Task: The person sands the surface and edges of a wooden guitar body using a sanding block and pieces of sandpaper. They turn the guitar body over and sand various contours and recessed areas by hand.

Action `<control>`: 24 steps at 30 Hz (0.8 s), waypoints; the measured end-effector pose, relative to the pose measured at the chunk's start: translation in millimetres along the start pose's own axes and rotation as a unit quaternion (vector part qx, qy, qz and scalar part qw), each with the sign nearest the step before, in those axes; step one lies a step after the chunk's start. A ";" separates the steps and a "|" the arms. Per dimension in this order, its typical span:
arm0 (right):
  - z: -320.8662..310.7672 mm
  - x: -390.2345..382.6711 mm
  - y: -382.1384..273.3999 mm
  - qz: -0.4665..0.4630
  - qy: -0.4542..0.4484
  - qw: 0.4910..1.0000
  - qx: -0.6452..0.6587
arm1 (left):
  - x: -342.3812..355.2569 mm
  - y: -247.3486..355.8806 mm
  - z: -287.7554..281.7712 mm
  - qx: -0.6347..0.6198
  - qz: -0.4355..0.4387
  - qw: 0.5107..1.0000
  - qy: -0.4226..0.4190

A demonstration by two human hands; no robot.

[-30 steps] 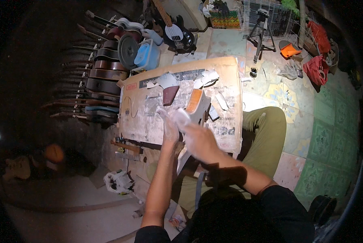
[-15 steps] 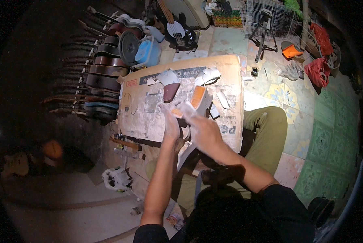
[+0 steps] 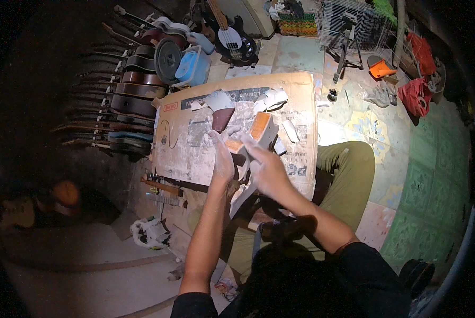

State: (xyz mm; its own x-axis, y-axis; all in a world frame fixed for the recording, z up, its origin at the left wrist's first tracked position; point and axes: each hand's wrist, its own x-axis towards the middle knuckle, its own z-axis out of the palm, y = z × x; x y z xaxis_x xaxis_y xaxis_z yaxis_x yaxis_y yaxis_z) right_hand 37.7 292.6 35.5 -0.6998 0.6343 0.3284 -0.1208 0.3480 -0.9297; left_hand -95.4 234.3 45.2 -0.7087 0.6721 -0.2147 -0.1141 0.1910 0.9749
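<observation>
Both hands have lifted the piece a bit higher and turned it since the earlier frame; orange face now shows more. My left hand [image 3: 224, 156] is closed around the near end of the orange-faced wooden piece [image 3: 254, 133], fingers dusted white. My right hand [image 3: 266, 169] is closed on its lower right side, thumb up along the edge. Piece hangs tilted above the middle of the worktop [image 3: 187, 153], near its front edge, not touching it. I judge it stiff and fairly light, hard-edged, dusty so a bit slippery; best held by the thick edges, not the orange face. Dark red wedge [image 3: 221, 117] lies just beyond the piece toward the far edge. White scraps [image 3: 272, 98] sit near the far right corner. Row of guitar bodies [image 3: 129, 90] stands on the floor off the left edge.
</observation>
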 end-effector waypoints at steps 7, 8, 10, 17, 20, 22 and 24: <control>11.9 -16.2 106.6 -0.018 0.018 0.991 -0.135 | -13.7 0.7 -4.8 0.059 0.062 0.996 -0.020; -0.7 -3.6 113.9 -0.010 -0.004 0.981 -0.194 | -17.1 5.1 -9.6 0.072 0.085 0.993 -0.040; -0.7 8.1 115.9 0.031 0.042 0.985 -0.165 | -19.5 9.8 -12.9 0.083 0.108 0.989 -0.062; -8.4 15.2 108.2 0.032 -0.104 0.967 -0.229 | -17.0 20.4 -17.8 0.126 0.101 0.985 -0.063; 3.0 4.7 102.1 0.067 -0.032 0.983 -0.166 | -17.0 26.5 -9.9 0.194 0.103 0.973 -0.073; 9.8 -4.2 72.5 -0.072 0.027 0.997 -0.025 | -15.4 20.1 -20.9 0.167 0.092 0.978 -0.086; -15.1 3.9 94.1 -0.024 -0.139 0.978 -0.154 | -13.7 16.0 -30.5 0.172 0.111 0.974 -0.095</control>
State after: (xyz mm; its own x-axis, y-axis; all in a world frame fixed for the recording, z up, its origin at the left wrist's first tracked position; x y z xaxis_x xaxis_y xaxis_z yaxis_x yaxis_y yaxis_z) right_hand 34.3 338.2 -48.2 -0.8686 0.4140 0.2723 0.0293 0.5914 -0.8058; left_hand -108.8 206.3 65.5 -0.5436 0.8385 -0.0390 0.2912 0.2320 0.9281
